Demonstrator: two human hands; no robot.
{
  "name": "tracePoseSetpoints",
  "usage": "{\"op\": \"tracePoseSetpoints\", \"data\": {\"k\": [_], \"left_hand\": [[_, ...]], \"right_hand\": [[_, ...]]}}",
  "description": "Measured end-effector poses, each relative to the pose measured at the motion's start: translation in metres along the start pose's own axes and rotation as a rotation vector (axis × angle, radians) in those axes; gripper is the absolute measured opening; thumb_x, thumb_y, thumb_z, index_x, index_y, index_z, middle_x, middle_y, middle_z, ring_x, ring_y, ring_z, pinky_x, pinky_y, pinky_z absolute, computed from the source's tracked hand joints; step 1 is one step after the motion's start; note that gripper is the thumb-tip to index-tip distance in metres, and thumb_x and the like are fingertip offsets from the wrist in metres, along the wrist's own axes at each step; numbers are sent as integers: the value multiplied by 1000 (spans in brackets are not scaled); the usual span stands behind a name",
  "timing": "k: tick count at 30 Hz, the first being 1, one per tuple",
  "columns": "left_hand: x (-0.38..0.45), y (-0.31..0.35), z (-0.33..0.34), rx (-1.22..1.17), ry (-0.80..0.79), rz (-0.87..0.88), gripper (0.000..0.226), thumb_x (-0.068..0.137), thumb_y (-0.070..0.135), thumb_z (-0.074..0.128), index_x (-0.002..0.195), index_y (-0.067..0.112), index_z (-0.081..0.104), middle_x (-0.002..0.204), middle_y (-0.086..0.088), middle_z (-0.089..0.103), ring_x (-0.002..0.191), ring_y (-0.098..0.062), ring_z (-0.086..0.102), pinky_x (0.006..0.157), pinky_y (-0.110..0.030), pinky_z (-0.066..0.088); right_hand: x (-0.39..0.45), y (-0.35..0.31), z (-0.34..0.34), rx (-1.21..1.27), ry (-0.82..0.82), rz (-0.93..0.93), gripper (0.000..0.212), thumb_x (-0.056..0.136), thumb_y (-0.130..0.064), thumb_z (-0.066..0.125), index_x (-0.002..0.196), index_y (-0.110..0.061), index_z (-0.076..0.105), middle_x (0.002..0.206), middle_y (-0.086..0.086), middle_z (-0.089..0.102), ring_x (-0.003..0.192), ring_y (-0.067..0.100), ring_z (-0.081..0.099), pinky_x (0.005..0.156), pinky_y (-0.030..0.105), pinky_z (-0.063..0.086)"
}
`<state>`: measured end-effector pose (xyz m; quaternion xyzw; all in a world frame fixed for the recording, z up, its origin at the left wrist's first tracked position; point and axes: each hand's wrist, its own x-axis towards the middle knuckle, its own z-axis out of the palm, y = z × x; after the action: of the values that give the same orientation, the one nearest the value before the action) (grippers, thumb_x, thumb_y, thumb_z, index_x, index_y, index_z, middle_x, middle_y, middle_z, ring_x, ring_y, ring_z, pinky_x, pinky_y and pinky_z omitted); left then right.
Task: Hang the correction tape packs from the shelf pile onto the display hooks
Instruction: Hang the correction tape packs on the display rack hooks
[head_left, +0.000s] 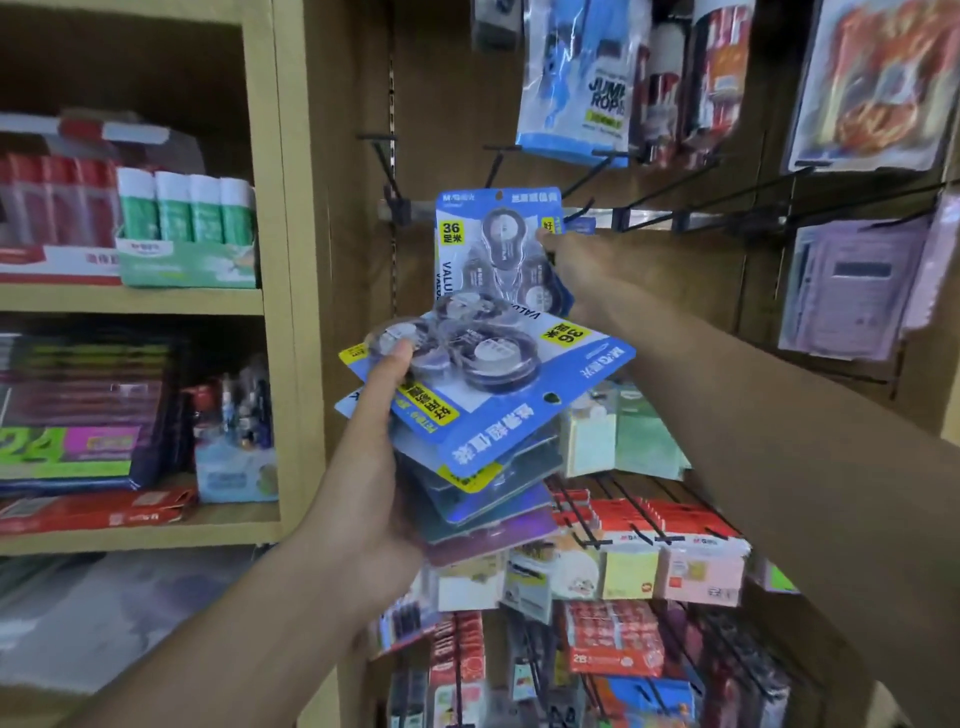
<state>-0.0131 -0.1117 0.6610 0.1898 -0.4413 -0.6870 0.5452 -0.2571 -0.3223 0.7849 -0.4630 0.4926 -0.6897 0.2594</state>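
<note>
My left hand (374, 467) grips a fanned stack of blue correction tape packs (493, 410) from below, thumb pressed on the top pack's clear blister. My right hand (576, 260) holds a single blue correction tape pack (493, 244) upright by its right edge, raised in front of the back panel. That pack's punched hole is at its top, level with a row of black display hooks (587, 208) on a metal rail (701, 218). Whether a hook passes through the hole cannot be told.
Jump rope bags (576, 78) and other packets hang on upper hooks. A calculator pack (852, 280) hangs at right. Sticky notes (649, 566) and red packs fill lower hooks. Wooden shelving (280, 260) at left holds glue sticks (187, 208) and boxes.
</note>
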Motion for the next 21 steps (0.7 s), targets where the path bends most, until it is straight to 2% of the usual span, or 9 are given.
{"op": "tracePoseSetpoints", "data": {"k": [2, 4, 7, 8, 12, 14, 16, 19, 21], "left_hand": [[4, -4, 2, 4, 9, -27, 58, 86, 72, 58, 126, 33, 74, 125, -6, 77, 122, -36, 68, 111, -62, 46], [6, -9, 6, 13, 15, -36, 59, 86, 72, 59, 127, 33, 74, 126, -7, 76, 122, -37, 68, 108, -62, 48], [9, -13, 9, 28, 51, -3, 52, 87, 68, 58, 113, 29, 81, 108, -4, 82, 89, -26, 80, 74, -42, 65], [10, -14, 10, 30, 60, -9, 51, 87, 67, 59, 111, 29, 82, 106, -4, 82, 87, -26, 80, 74, -43, 66], [13, -12, 9, 43, 55, -34, 56, 85, 69, 60, 121, 30, 78, 118, -8, 79, 116, -37, 72, 108, -62, 48], [15, -11, 6, 51, 65, -27, 56, 85, 69, 60, 122, 31, 77, 119, -8, 78, 117, -37, 71, 108, -62, 48], [16, -9, 4, 71, 69, -21, 57, 85, 70, 59, 122, 31, 77, 119, -8, 78, 113, -36, 73, 107, -62, 49], [16, -3, 1, 97, 68, 6, 52, 86, 69, 58, 114, 31, 81, 106, -3, 82, 83, -25, 80, 88, -47, 62], [15, 2, 0, 97, 48, -3, 54, 87, 69, 57, 117, 30, 80, 111, -5, 81, 97, -28, 79, 92, -50, 61]], "right_hand": [[-5, -5, 0, 3, -12, -2, 53, 63, -52, 74, 96, -12, 72, 90, 21, 73, 76, 26, 62, 81, 58, 58], [-22, -14, -1, 16, -31, -39, 40, 72, -46, 71, 92, -12, 67, 83, 12, 68, 77, 25, 61, 76, 47, 55], [-58, -29, 1, 67, -24, -80, 18, 89, -30, 71, 93, -13, 64, 86, 10, 65, 77, 23, 60, 75, 46, 57], [-60, -30, 2, 79, -29, -100, 15, 91, -27, 70, 93, -13, 64, 86, 10, 65, 76, 22, 60, 75, 45, 57], [-67, -30, 7, 48, -63, -142, 17, 96, -24, 67, 92, -14, 54, 83, 13, 55, 73, 23, 55, 70, 38, 51], [-70, -30, 10, 37, -61, -147, 19, 97, -26, 67, 96, -16, 50, 85, 10, 53, 70, 21, 56, 66, 19, 51], [-74, -32, 11, -46, -25, -164, 23, 101, -27, 62, 89, -15, 47, 78, 1, 49, 58, 8, 46, 44, 6, 36], [-77, -31, 13, -83, 62, -222, 43, 102, -22, 59, 66, -17, 37, 60, -1, 37, 41, 6, 33, 37, 14, 27], [-78, -30, 14, -38, 92, -240, 37, 101, -21, 60, 69, -16, 42, 60, -1, 40, 40, 6, 35, 38, 14, 28]]}}
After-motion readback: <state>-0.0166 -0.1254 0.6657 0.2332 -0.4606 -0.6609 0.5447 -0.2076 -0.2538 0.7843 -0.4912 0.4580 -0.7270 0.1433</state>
